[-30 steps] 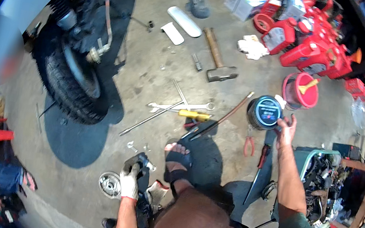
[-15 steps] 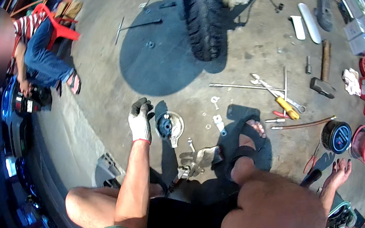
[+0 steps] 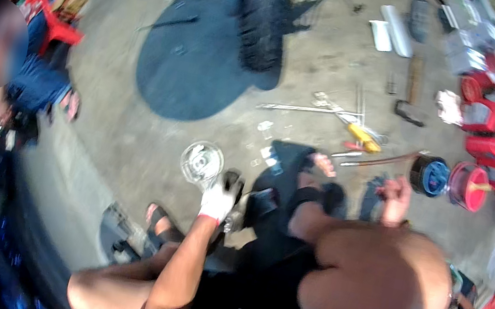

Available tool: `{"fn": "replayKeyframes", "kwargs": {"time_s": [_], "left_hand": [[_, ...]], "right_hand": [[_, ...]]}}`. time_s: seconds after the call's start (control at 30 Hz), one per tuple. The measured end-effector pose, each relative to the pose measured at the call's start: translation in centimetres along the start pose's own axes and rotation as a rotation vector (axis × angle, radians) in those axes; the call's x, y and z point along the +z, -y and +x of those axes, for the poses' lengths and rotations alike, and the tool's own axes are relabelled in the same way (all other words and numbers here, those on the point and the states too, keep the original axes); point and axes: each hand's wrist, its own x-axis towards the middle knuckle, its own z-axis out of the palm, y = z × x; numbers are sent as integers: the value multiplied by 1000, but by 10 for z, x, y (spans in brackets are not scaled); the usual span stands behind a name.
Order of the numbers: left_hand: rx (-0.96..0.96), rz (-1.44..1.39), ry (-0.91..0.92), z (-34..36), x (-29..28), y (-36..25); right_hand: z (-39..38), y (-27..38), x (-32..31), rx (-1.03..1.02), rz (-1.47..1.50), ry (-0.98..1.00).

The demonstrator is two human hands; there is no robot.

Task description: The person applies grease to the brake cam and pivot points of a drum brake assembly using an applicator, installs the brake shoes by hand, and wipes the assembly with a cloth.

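My left hand [image 3: 221,199], in a white glove with dark fingers, is low over the floor beside a round metal plate-like part [image 3: 201,163]. Blur hides its fingertips, so I cannot tell whether they grip anything. Beneath and beside it lies a grey work glove [image 3: 239,238], partly covered. My right hand [image 3: 393,199] is bare, raised above my right knee with its fingers apart, and appears to hold nothing. The nearest thing to it is a black round tub [image 3: 429,175] with blue contents. A yellow-handled tool [image 3: 364,137] lies farther off among metal tools.
A knobbly tyre [image 3: 260,37] stands ahead. A hammer [image 3: 413,84], a long metal bar [image 3: 308,110] and a brown hose [image 3: 386,159] lie on the concrete. At right are a pink bucket [image 3: 470,187] and red containers [image 3: 484,143]. Another person [image 3: 35,84] sits at left.
My left hand has moved from the left of the round metal part to its near right side. My right hand has come inward, to the left. The whole view has shifted.
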Motion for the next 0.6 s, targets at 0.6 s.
{"fn": "replayKeyframes", "kwargs": {"time_s": [0.6], "left_hand": [[167,412,224,9,52,10]], "right_hand": [[-37,26,-17,-13,-279,-28]]}}
